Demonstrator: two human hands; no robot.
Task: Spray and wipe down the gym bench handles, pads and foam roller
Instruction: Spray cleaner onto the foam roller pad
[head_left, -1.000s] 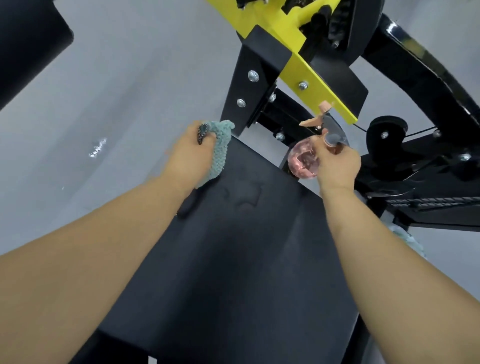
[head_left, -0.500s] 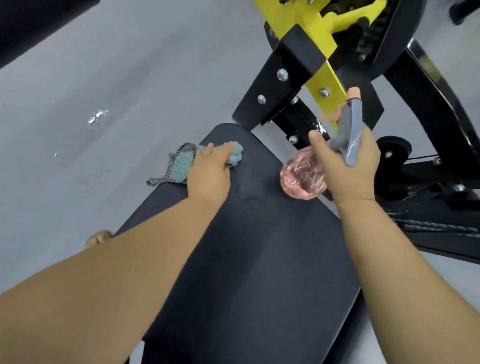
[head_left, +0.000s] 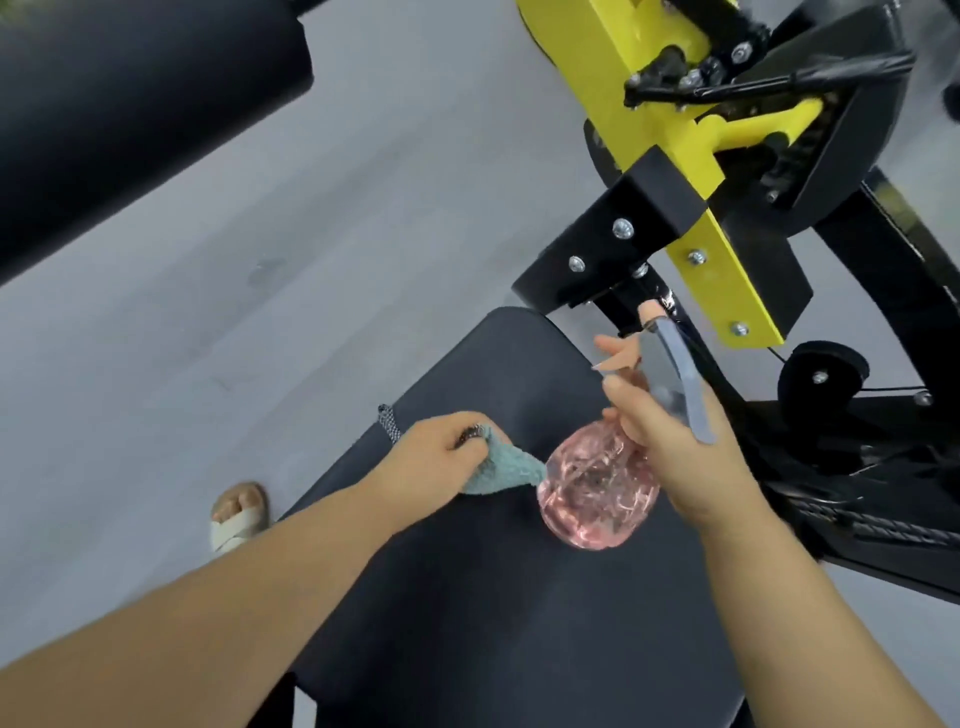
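Observation:
A black bench pad (head_left: 498, 597) fills the lower middle of the view. My left hand (head_left: 431, 452) presses a teal cloth (head_left: 501, 470) flat on the pad, with a dark mesh corner of the cloth sticking out at the pad's left edge. My right hand (head_left: 675, 447) grips a pink translucent spray bottle (head_left: 597, 493) by its neck, just above the pad and right of the cloth. The bottle's grey trigger head (head_left: 675, 374) points away from me. A black foam roller (head_left: 130, 114) lies across the upper left.
The machine's yellow arm (head_left: 675, 171) and black bracket (head_left: 608, 249) rise beyond the pad's far end. Black frame bars, a pulley (head_left: 821, 371) and cables crowd the right side. Grey floor (head_left: 260, 312) spreads to the left, where a foot in a white sandal (head_left: 239, 514) stands.
My left hand has dragged the cloth from the pad's far left corner toward me and to the middle. The right hand with the bottle moved nearer too. The view has tilted downward.

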